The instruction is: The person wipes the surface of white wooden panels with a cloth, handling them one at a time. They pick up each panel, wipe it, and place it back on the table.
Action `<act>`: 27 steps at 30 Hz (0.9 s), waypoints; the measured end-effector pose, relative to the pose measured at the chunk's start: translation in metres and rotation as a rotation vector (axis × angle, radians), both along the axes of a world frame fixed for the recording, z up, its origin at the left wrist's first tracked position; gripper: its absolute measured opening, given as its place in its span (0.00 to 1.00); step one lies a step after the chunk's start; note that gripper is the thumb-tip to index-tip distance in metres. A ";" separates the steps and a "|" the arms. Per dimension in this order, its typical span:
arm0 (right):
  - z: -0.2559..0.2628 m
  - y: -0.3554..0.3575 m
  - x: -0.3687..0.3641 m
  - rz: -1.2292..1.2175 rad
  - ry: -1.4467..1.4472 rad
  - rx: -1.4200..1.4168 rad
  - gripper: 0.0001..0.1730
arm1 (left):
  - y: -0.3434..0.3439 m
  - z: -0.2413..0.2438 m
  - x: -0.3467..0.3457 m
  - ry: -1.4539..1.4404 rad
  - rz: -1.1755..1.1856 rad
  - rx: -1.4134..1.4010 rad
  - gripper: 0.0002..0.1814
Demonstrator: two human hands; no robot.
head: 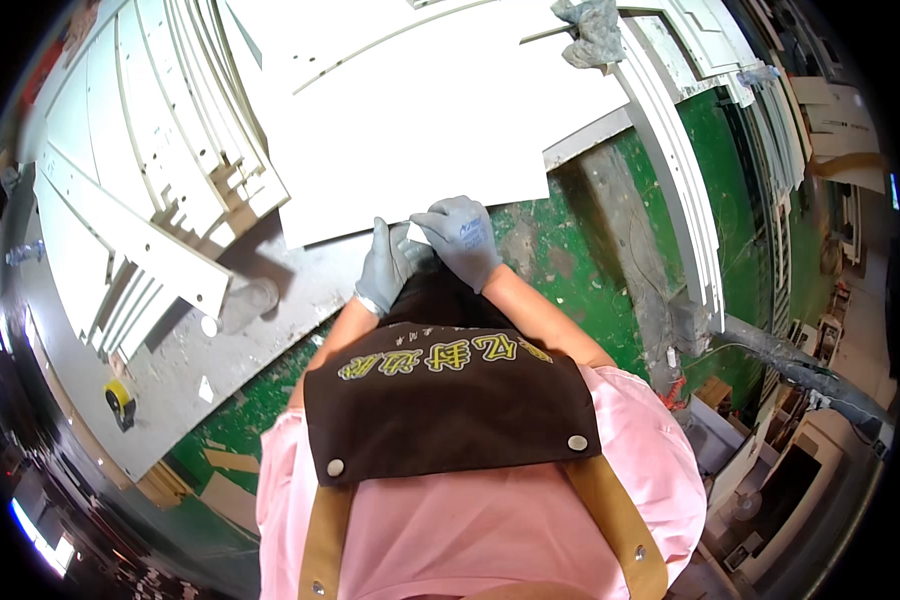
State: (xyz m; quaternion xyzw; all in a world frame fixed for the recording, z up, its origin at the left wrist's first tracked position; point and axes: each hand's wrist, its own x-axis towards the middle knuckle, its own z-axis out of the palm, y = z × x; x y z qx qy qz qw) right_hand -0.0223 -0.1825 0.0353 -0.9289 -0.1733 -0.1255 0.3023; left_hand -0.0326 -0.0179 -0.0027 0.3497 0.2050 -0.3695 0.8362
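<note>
In a grey work glove with blue print, my right hand (461, 236) pinches a small white piece (418, 234), perhaps paper or a label, between thumb and fingers. My left hand (384, 266), gloved in grey too, is cupped just left of it, thumb raised apart from the fingers. Its fingertips lie below the white piece; whether they touch it I cannot tell. Both hands are in front of my dark apron (450, 405), close to the near edge of a large white panel (420, 142). Glare washes out most of the panel's surface.
Drilled white boards (157, 217) are stacked at left on a grey bench (270, 337), near a clear cup (251, 304) and a yellow tape roll (118, 395). A grey rag (592, 34) tops long white strips (671, 150) at right. The green floor (540, 247) is worn.
</note>
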 end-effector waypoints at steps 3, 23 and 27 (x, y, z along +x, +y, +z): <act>0.006 -0.015 0.029 0.066 0.073 -0.002 0.11 | 0.004 -0.013 0.002 -0.093 -0.004 -0.105 0.38; -0.090 -0.250 0.375 -0.725 -0.106 0.634 0.14 | -0.007 -0.018 -0.021 -0.212 0.009 0.874 0.20; -0.103 -0.243 0.309 -0.551 0.285 1.053 0.13 | -0.035 0.003 -0.018 -0.123 0.030 0.816 0.21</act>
